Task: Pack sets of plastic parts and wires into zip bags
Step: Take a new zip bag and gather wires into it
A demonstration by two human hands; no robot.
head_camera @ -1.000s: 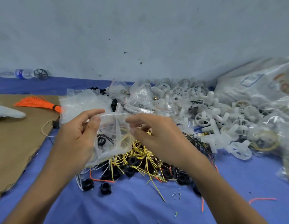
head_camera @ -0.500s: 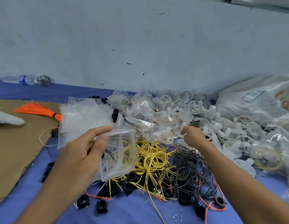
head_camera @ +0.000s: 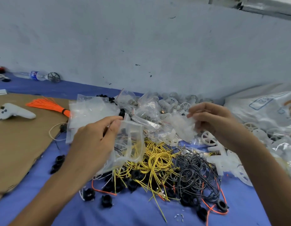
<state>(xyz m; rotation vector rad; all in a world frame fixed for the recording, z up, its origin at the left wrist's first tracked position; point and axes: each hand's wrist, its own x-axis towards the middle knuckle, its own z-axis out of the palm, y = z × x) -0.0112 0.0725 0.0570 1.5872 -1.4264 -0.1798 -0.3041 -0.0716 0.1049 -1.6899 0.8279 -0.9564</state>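
L hand (head_camera: 92, 142) pinched zip bag (head_camera: 131, 144) at mouth; R hand (head_camera: 213, 119) gripped white plastic part (head_camera: 180, 128), blurry. Risk: floppy mouth could collapse, part catching rim.

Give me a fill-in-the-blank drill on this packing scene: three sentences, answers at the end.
1. The left hand pinches a clear zip bag over the ____ wires.
2. The right hand holds a ____ plastic part.
3. The orange wire bundle lies on the ____.
Missing words: yellow; white; cardboard.
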